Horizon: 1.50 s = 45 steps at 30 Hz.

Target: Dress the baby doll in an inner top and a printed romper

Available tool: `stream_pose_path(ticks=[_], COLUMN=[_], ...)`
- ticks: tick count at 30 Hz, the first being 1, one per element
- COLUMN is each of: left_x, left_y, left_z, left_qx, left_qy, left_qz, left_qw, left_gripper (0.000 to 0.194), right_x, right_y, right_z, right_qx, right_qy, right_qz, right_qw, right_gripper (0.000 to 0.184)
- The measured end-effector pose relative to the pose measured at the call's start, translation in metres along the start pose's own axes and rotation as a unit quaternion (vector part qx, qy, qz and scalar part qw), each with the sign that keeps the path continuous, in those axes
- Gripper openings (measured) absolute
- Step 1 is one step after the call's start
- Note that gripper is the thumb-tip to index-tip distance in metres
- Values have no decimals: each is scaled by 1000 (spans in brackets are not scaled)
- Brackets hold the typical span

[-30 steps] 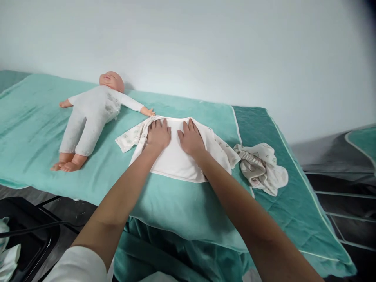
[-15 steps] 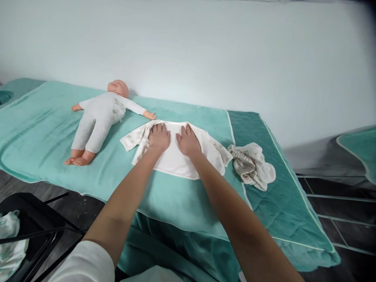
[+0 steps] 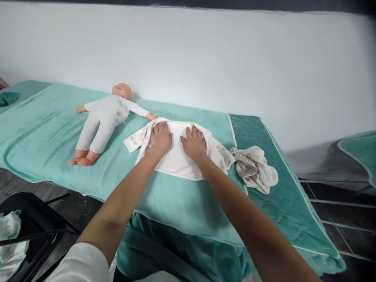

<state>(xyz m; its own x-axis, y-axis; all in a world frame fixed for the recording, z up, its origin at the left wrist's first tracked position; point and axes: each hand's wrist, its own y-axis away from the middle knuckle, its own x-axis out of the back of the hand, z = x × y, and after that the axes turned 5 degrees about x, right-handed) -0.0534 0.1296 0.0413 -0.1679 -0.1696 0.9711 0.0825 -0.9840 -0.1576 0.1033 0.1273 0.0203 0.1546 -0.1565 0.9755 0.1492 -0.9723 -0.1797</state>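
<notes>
A small white baby shirt [image 3: 179, 156] with printed sleeves is spread open on the green-covered bed, its pale inner side facing up. My left hand [image 3: 161, 138] presses flat on its left part, fingers stretched toward the wall. On the right part, my right hand [image 3: 194, 144] lies palm down with fingers apart. Neither hand grips the cloth. A baby doll [image 3: 102, 117] with a white cloth body lies on its back to the left, one hand near the shirt's collar. Beside the right sleeve sits a crumpled printed baby garment [image 3: 255, 168] with a gathered edge.
The bed's green cover [image 3: 188, 203] has a darker quilted section [image 3: 289, 203] at the right end. A white wall [image 3: 205, 58] rises behind. At lower left, a black chair [image 3: 38, 215] holds white printed cloth items [image 3: 11, 239]. Metal bars [image 3: 343, 203] show at right.
The view has tilted up slightly, so everything sits a little lower and to the right. Both hands stay flat on the shirt, with the right fingers shifted slightly outward along its opened edge.
</notes>
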Motion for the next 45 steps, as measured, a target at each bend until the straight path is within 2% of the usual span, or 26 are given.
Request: stream_pose_path(ticks=[3,7,11,14,18,20,22,24,26,29,31,34,36,38,41,45], left_x=[4,-10,-29,-31,-24,-18,-12,-4,1,4,3,1,0,1,2,-1], left_y=[-14,-29,-31,-27,-11,4,23,42,59,74,77,73,65,54,31,2], left_z=[4,6,3,1,1,-2,-10,-27,-53,-96,-117,-128,-129,-131,-142,-157], left_qx=[0,1,-17,-28,-33,-64,-104,-113,-65,74,151,188,182,159,126,139], left_qy=[5,13,29,25,23,34,69,121,165,196,221,221,207,223,276,304], left_qz=[-1,-9,2,21,35,38,54,94,146,215,229,187,156,149,180,213], left_qw=[1000,1000,999,999,999,997,991,982,973,954,936,939,949,950,936,918], left_gripper=[67,65,61,59,51,46,42,38,35,30,32,38,36,33,38,48], right_x=[2,-5,-15,-17,-16,-16,-16,-15,-12,-7,-5,-5,-6,-6,-6,-8], right_y=[-14,-29,-27,-24,-17,-8,6,24,42,61,64,51,32,10,-24,-49], right_z=[6,10,9,8,5,2,-2,-6,-10,-17,-24,-39,-54,-70,-91,-103], right_qx=[0,-6,-6,4,32,51,70,90,113,139,155,140,97,53,5,-26], right_qy=[7,-31,-55,-50,-32,-23,-18,-18,-23,-53,-105,-228,-319,-382,-387,-340], right_qz=[7,-5,-3,14,11,7,-1,-9,-13,-24,-30,-21,-13,-14,-24,-63], right_qw=[1000,999,998,999,999,998,997,996,993,989,982,963,943,922,922,938], right_gripper=[66,66,65,64,61,61,61,62,61,60,59,57,54,52,48,42])
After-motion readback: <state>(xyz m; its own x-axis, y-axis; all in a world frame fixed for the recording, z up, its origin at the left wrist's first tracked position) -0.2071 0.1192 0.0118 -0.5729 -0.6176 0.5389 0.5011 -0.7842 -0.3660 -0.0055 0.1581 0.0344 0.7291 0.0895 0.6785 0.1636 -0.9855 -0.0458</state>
